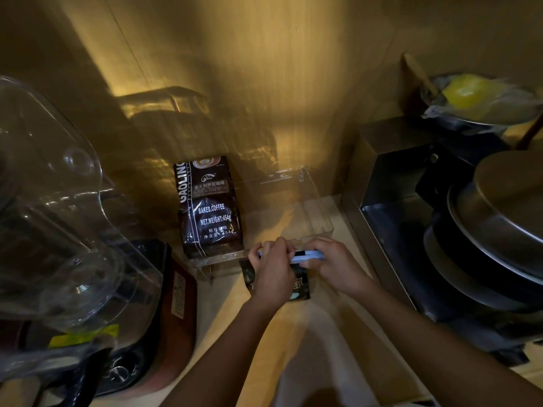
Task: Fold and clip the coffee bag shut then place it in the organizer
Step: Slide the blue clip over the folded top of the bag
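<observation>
A: Small dark coffee bag (299,284) standing on the pale tabletop (296,342), right in front of the clear organizer (318,212). Light blue clip (308,255) lying across its top edge.

B: Both hands on it?

A: Yep. Left hand (271,270) wrapped over the bag's top and the clip's left end, fingers curled tight. Right hand (332,264) pinching the clip's right end. Hard to say if fully snapped, too dim.

B: Anything in the organizer?

A: Bigger brown coffee bag (210,207) upright in its left part, "BAKED COFFEE" printed on the front. Right part see-through down to the tabletop.

B: And around that?

A: Clear blender jug (58,201) looming at far left over a dark reddish base (173,312). Metal box (390,183) to the right, stacked pans (493,236) beside it, something yellow in plastic wrap (470,92) up behind. Wood-look wall (264,69) at the back, warm glow on it.
</observation>
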The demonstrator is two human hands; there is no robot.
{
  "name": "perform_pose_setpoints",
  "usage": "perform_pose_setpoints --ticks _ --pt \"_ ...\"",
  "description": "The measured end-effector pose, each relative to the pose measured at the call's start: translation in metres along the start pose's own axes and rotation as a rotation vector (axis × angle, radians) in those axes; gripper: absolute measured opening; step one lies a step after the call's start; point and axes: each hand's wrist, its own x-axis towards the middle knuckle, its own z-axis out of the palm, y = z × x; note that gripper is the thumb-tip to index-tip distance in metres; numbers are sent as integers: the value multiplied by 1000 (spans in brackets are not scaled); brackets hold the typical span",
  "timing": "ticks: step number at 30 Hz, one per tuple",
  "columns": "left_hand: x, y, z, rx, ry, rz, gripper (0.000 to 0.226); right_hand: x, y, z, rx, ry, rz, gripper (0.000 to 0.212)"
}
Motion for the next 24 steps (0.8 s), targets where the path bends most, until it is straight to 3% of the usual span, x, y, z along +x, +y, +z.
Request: perform_pose_setpoints --ticks 5,10,15,24 --pt "-2 -2 0 -40 16 -65 22 0 3 -2 124 -15 35 20" --pt "0 1 -5 -36 10 -70 17 -8 22 -14 322 86 167 16" --pt "-1 4 -4 -22 29 -42 14 -9 23 -9 373 170 161 17" --pt "-3 9 1 17 96 -13 17 -2 11 13 495 123 198 18"
